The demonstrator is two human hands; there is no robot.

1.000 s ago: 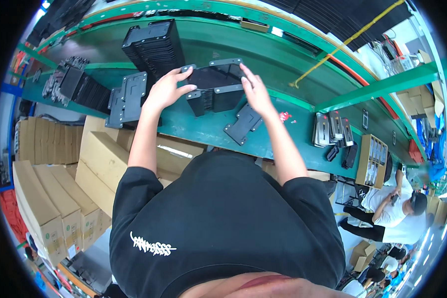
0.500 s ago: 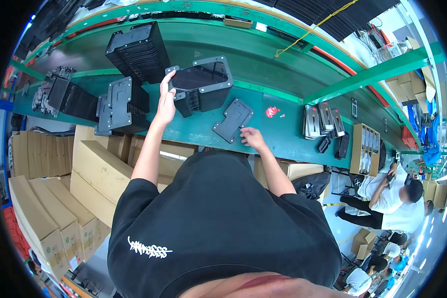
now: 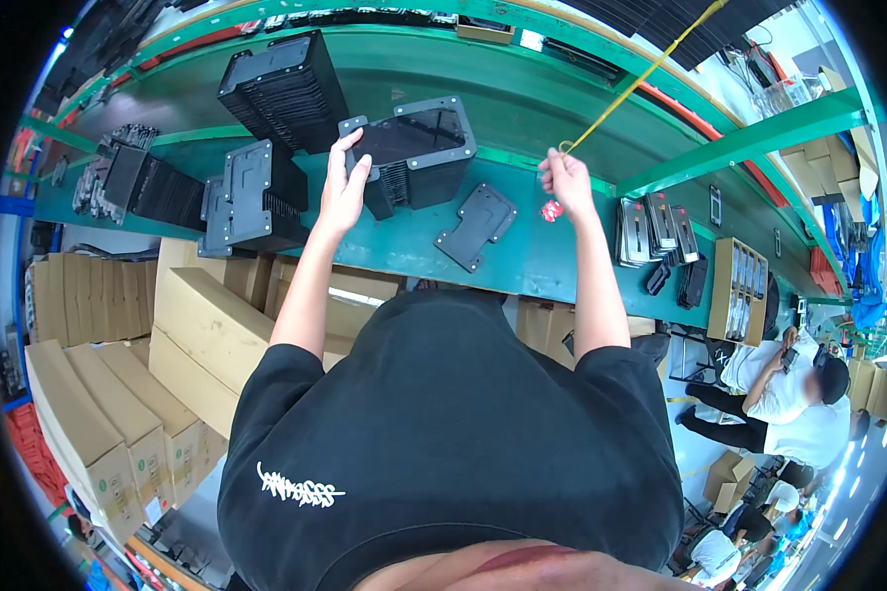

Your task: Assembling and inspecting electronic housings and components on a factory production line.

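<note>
My left hand [image 3: 343, 195] grips the left end of a stack of black plates [image 3: 434, 182], with fingers on its top corner and thumb at the front. On that stack lies a dark glossy panel [image 3: 419, 136]. In front and to the right, a single black plate [image 3: 475, 227] with cut-out sides lies flat on the green bench. My right hand [image 3: 568, 187] is raised off the bench, fingers curled at the lower end of a taut yellow cord [image 3: 626, 94]. Its fingers partly hide what they hold. Small red pieces [image 3: 551, 211] lie just below it.
Tall stacks of black plates [image 3: 281, 94] stand at the left and back. To the right are upright dark packs [image 3: 650, 227] and a cardboard tray [image 3: 737, 286]. A green rail [image 3: 739, 143] crosses above the bench. Cartons [image 3: 207, 315] stand lower left; a co-worker [image 3: 798, 394] sits at right.
My right hand has left the single black plate and moved up and right to the yellow cord. The cord has gone from slack to straight, its end lower. My left hand stays on the stack.
</note>
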